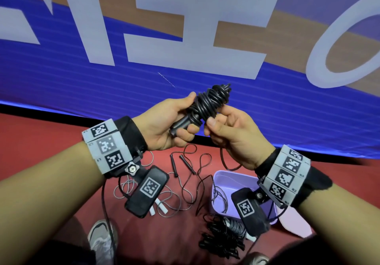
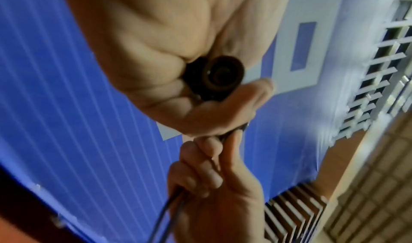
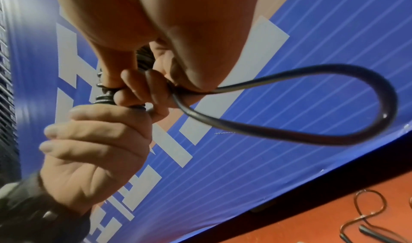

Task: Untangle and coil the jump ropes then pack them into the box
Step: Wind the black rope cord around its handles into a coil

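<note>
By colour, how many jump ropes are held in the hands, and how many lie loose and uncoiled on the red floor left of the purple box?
Black jump rope, held by left hand and right hand: 1
Loose black jump rope on the floor: 1
Loose grey jump rope, white handles: 1
Total: 3
</note>
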A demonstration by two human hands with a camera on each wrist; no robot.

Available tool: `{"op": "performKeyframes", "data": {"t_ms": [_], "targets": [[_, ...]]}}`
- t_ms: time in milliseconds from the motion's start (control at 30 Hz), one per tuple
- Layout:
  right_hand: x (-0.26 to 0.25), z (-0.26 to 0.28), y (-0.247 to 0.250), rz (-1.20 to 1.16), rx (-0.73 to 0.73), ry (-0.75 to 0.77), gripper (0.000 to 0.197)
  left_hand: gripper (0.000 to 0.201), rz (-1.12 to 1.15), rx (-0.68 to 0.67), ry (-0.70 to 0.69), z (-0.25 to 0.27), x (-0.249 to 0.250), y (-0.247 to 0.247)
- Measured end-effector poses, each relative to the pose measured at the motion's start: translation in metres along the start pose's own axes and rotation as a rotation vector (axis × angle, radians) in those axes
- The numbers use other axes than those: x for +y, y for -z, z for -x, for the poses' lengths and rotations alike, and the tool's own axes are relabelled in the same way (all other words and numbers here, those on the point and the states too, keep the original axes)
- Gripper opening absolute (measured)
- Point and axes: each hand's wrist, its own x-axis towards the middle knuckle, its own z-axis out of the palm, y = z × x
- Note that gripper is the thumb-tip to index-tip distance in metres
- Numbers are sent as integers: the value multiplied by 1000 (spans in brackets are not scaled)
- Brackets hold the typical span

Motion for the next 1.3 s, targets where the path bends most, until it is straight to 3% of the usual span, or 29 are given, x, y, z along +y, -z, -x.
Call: {"op": "performKeyframes", "data": {"t_ms": [100, 200, 300, 367, 467, 600, 767, 933, 1167, 1300], "targets": [[-2, 0, -2, 92, 58, 11, 24, 47, -248, 244, -233, -7, -7, -2], [-1, -3, -4, 180, 138, 12, 18, 47, -580, 416, -370, -4, -14, -1], [0, -8, -3, 202, 242, 10, 15, 30, -781, 383, -395, 3, -22, 2], [1, -9, -4, 211, 261, 7, 11, 35, -1029, 370, -448, 3, -28, 3], [1, -8, -7, 215, 222, 9, 4, 24, -1178, 461, -555, -1, -33, 6], [-7, -7, 2, 146, 126, 24, 16, 20, -907, 451, -542, -4, -25, 9], [-5, -4, 9, 46, 45, 14, 30, 33, -404, 291, -487, -3, -25, 6], [-12, -4, 1, -147, -44, -65, 37, 39, 12, 40, -402, 5, -13, -1], [-26, 2, 7, -50, -123, -46, 18, 36, 156, -109, -170, 16, -6, -1], [-25, 6, 10, 25, -114, -19, 23, 35, 212, -164, -68, 15, -7, 1]]}}
